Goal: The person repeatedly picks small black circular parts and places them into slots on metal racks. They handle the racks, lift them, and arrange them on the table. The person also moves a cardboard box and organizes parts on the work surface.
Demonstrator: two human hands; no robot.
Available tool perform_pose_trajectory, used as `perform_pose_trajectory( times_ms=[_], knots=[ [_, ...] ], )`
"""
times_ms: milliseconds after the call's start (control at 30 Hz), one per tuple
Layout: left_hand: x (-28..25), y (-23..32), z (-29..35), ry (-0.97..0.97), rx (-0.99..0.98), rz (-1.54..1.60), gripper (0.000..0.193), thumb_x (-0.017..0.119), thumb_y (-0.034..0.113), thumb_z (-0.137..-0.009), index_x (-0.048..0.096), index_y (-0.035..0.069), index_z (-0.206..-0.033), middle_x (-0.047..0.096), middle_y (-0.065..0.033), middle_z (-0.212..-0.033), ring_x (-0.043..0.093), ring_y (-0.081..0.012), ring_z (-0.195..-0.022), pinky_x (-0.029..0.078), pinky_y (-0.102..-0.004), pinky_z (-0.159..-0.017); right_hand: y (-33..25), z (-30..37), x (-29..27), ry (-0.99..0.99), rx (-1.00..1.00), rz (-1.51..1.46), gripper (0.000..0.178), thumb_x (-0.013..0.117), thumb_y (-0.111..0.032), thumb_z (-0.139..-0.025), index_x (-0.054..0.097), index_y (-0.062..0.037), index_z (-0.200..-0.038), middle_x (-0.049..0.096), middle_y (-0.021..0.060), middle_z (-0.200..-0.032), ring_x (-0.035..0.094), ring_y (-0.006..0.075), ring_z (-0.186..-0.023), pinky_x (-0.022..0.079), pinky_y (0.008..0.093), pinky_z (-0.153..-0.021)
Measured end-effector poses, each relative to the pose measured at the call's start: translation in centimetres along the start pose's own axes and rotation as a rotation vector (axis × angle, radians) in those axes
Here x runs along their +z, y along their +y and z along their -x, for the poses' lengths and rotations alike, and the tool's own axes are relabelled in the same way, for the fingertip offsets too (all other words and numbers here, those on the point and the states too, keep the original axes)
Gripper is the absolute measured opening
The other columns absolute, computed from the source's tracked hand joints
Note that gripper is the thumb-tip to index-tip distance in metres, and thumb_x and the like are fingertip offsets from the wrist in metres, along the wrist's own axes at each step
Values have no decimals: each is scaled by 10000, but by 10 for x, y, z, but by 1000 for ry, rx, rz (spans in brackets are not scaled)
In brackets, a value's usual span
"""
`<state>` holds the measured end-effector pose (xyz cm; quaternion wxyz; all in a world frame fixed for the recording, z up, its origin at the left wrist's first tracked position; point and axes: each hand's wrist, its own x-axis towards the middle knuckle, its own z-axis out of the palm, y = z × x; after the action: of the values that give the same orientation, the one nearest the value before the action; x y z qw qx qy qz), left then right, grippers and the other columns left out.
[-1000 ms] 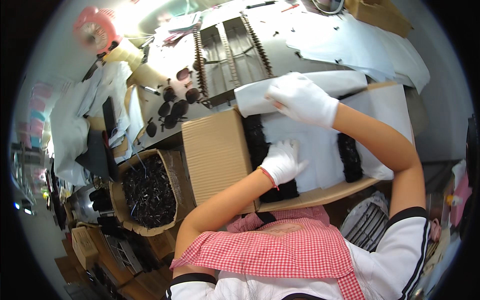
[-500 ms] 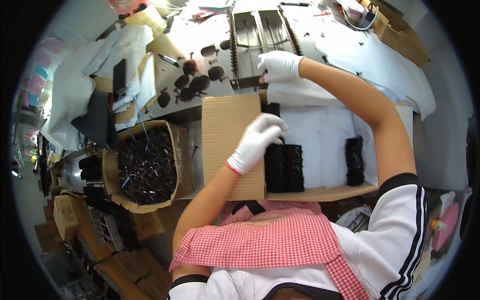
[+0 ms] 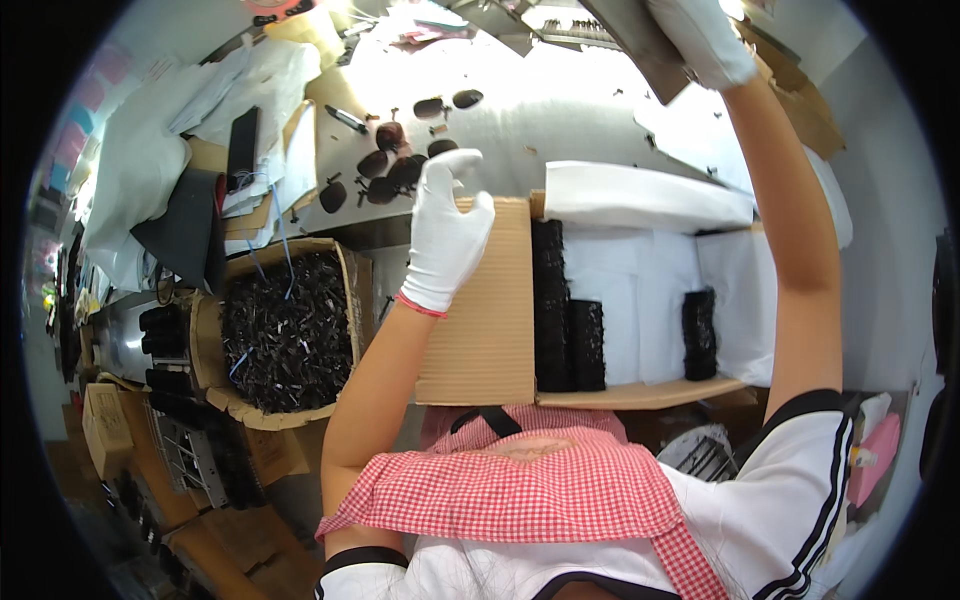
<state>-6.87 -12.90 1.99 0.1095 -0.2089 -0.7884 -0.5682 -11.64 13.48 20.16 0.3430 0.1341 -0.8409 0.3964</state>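
My right hand (image 3: 705, 42), in a white glove, grips a flat grey metal rack (image 3: 642, 48) held tilted at the far right; its upper part runs out of view. My left hand (image 3: 445, 235), gloved too, holds nothing. Its thumb and fingers are apart, over a cardboard flap (image 3: 485, 330) of an open box. Inside that box, rows of small black pieces (image 3: 552, 320) stand at the left on white paper (image 3: 635, 300). A shorter black row (image 3: 699, 335) stands at the right. White sheets (image 3: 645, 195) lie folded over the far wall.
Dark oval lenses (image 3: 380, 190) lie scattered on the table beyond my left hand, near a pen (image 3: 346, 119). A carton full of black scraps (image 3: 285, 335) stands left of the box. Papers and a black phone (image 3: 242, 148) lie at the far left.
My right hand has lifted the metal rack off the table, tilting it up and rightward. My left hand has moved from the black rows to above the flap, its fingers now spread.
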Motion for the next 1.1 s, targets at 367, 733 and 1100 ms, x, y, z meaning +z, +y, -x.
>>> perform_pose_trajectory(
  times_ms=[367, 733, 1100],
  knots=[
    [-91, 45, -49, 274, 554, -746, 1354, 885, 473, -530, 73, -1, -1504, 240, -305, -1398, 247, -419, -1303, 158, -638, -1085, -55, 32, 41, -100, 184, -244, 70, 560, -122, -966, 572, -59, -938, 588, -2, -793, 483, 78, -649, 420, 236, -570],
    [-203, -86, -134, 316, 4, 1026, 482, 592, -82, -861, 501, 62, -1312, 575, -108, -1247, 622, -96, -903, 483, -194, -685, -81, 28, 111, 178, 283, -373, 378, 606, -367, -1002, 710, -3, -1006, 573, -65, -767, 441, 26, -687, 385, 206, -625],
    [-181, -107, -133, 66, -14, 352, 682, 678, 82, -818, 380, 18, -1428, 498, -170, -1373, 441, -244, -1347, 406, -338, -1048, -106, 31, 110, 238, 363, -318, 303, 598, -313, -1011, 705, -34, -1065, 601, -60, -823, 484, 23, -727, 403, 193, -646]
  ],
)
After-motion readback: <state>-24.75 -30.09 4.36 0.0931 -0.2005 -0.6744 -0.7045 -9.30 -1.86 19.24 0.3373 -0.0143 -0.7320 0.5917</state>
